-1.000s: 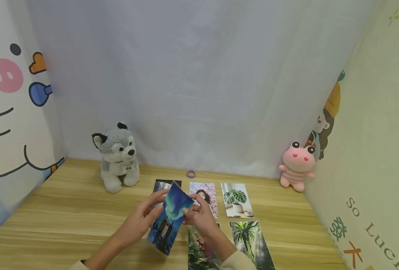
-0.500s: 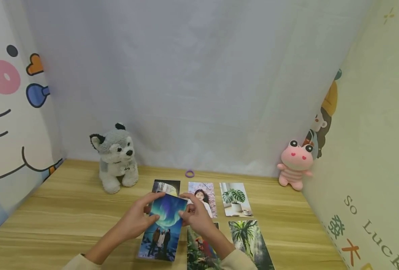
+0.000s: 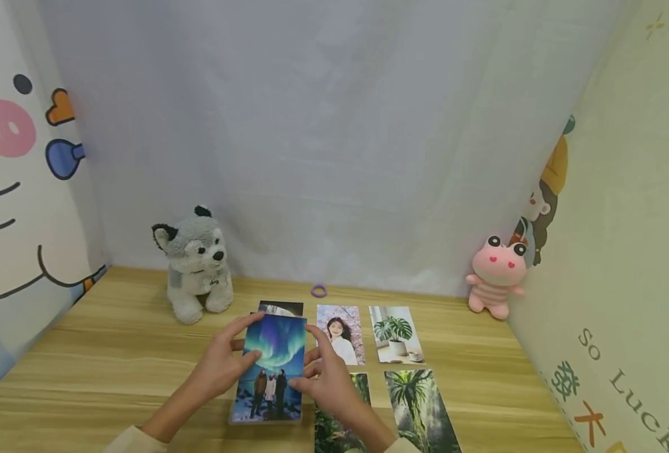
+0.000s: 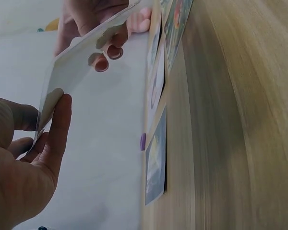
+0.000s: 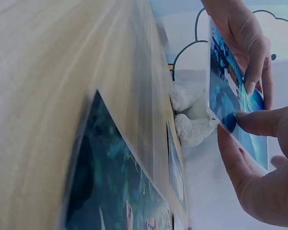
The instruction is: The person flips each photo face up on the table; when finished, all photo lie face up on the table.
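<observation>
A glossy photo print shows three people under a blue-green aurora. It is raised over the table's middle and faces the head camera. My left hand pinches its left edge, thumb on the picture side and fingers behind. On the opposite edge my right hand pinches it likewise, thumb low on the front, index finger near the top corner. In the left wrist view the print's pale, shiny back mirrors the fingertips. Behind it, a waterfall photo is mostly covered.
On the wooden table lie a portrait photo, a potted-plant photo, a tree photo and a jungle photo partly under my right arm. Behind stand a plush husky, a purple ring and a pink plush frog.
The aurora print has turned from a slant to nearly straight and moved slightly left. My right hand's thumb has slid lower along its right edge. The photos on the table stay put.
</observation>
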`<action>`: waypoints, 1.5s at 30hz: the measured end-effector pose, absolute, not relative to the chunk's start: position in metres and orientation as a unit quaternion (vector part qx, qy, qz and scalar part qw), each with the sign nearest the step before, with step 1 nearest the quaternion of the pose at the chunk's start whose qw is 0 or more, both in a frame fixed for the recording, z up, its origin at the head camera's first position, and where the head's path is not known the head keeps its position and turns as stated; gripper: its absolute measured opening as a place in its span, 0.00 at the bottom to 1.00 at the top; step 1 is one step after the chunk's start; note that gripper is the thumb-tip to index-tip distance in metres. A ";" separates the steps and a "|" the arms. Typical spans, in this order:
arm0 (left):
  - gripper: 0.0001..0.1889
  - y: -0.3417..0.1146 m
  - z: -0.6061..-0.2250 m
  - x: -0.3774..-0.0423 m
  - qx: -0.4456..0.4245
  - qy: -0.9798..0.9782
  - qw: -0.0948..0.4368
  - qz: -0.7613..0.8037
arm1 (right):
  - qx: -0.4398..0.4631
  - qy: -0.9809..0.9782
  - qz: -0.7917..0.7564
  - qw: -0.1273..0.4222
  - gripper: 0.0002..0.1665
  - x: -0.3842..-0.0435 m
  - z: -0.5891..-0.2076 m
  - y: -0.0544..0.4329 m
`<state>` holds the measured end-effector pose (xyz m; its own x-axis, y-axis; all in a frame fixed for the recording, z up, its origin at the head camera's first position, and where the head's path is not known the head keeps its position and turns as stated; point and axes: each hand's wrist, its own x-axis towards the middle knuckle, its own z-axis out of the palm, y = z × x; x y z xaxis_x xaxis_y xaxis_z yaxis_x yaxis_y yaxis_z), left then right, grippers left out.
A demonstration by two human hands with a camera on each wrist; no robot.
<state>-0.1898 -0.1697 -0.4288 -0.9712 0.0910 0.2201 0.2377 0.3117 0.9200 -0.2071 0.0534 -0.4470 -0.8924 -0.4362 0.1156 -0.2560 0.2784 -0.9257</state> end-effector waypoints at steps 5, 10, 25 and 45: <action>0.34 -0.174 -0.432 -0.192 -0.097 -0.811 0.075 -0.572 | -0.231 0.811 -0.525 0.114 0.50 -0.200 -0.446 0.055; 0.33 -0.177 -0.434 -0.193 -0.099 -0.846 0.095 -0.516 | -0.228 0.820 -0.506 0.140 0.49 -0.197 -0.444 0.054; 0.33 -0.182 -0.448 -0.196 -0.100 -0.934 0.013 -0.342 | -0.232 0.842 -0.437 0.216 0.43 -0.196 -0.445 0.054; 0.31 -0.181 -0.462 -0.196 -0.063 -0.944 -0.074 -0.316 | -0.201 0.851 -0.395 0.282 0.34 -0.197 -0.454 0.043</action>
